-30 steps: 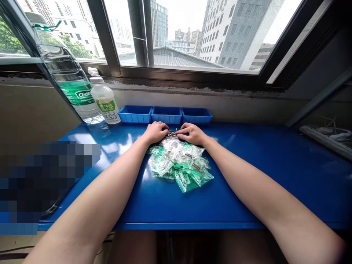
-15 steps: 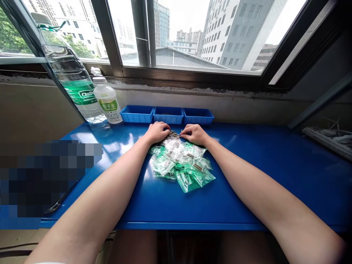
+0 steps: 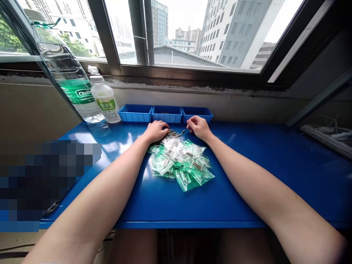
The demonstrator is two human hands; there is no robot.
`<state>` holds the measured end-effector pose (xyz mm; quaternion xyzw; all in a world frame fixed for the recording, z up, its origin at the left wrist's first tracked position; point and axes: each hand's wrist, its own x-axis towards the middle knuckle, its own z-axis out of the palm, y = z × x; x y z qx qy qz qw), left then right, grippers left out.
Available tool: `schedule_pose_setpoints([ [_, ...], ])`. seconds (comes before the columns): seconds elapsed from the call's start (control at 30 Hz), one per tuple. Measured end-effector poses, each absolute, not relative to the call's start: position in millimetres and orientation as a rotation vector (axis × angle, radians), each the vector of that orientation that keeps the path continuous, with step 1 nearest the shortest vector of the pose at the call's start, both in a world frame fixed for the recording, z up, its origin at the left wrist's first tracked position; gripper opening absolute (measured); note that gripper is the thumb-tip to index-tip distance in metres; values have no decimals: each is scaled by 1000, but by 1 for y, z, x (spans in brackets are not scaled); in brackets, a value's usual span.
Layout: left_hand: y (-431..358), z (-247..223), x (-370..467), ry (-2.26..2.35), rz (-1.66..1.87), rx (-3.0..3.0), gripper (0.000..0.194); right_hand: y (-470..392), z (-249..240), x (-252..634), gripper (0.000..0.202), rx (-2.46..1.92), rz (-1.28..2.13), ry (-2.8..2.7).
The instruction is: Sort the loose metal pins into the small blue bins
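My left hand (image 3: pixel 156 131) rests on the table against the left side of a heap of small metal pins or screws (image 3: pixel 173 132). Its fingers are loosely bent, with a gap at the thumb, and I see nothing gripped. To the right of the heap, my right hand (image 3: pixel 199 127) is raised slightly, thumb and fingertips pinched together. A thin, pale sliver shows at the pinch, too small to name. Just nearer to me lies a pile of clear and green plastic packets (image 3: pixel 180 159), some with metal pieces inside.
Three joined blue bins (image 3: pixel 166 116) stand behind my hands. A coconut water bottle (image 3: pixel 106 101) and a large water bottle (image 3: pixel 71 80) are at the back left, below the window. A power strip with cables (image 3: pixel 330 139) lies at the far right of the blue table (image 3: pixel 247 146).
My right hand has lifted away from the metal heap, moving right and back towards the right bin. My left hand stays at the heap. The view has shifted slightly.
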<state>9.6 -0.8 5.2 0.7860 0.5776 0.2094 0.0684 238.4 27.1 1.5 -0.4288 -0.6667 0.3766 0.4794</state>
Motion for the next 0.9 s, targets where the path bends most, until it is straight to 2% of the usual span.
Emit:
schedule_pose_setpoints([
  [0.2, -1, 6, 9, 1732, 619, 2369, 33, 33, 0, 240, 39, -1051, 879, -1530],
  [0.43, 1, 3, 9, 1735, 632, 2369, 33, 35, -4, 244, 29, -1088, 913, -1521],
  [0.63, 0, 4, 9, 1734, 624, 2378, 32, 36, -1, 241, 11, -1108, 1081, -1374],
  [0.8, -1, 5, 10, 1739, 623, 2369, 32, 35, 2, 243, 25, -1089, 1115, -1354],
  [0.9, 0, 5, 10, 1740, 632, 2361, 31, 35, 1, 244, 21, -1080, 1086, -1326],
])
